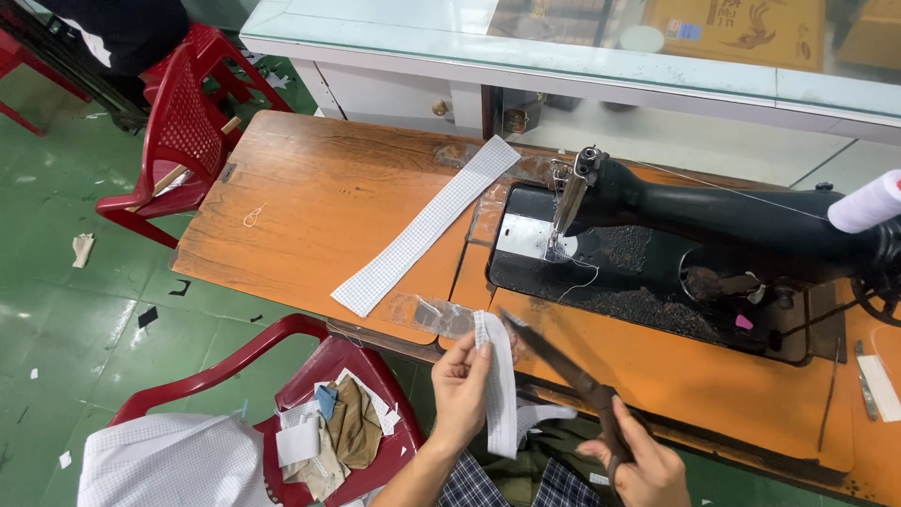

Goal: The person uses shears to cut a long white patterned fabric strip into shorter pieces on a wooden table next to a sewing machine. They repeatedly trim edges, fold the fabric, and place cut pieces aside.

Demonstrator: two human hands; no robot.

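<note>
My left hand (460, 387) pinches a narrow strip of white checked fabric (498, 385) that hangs down over the table's front edge. My right hand (641, 462) grips a pair of dark scissors (563, 368); their blades are apart and point up-left toward the top of the strip. A longer strip of the same checked fabric (427, 225) lies diagonally on the orange wooden table (310, 216). The black sewing machine (694, 225) stands to the right, a white thread trailing from its needle.
A red plastic chair (282, 343) at lower left holds fabric scraps (333, 427) and white checked cloth (169, 460). Another red chair (188, 122) stands behind the table. A white thread spool (868, 202) sits at the right edge. Green floor with scattered scraps. A glass-topped counter runs behind.
</note>
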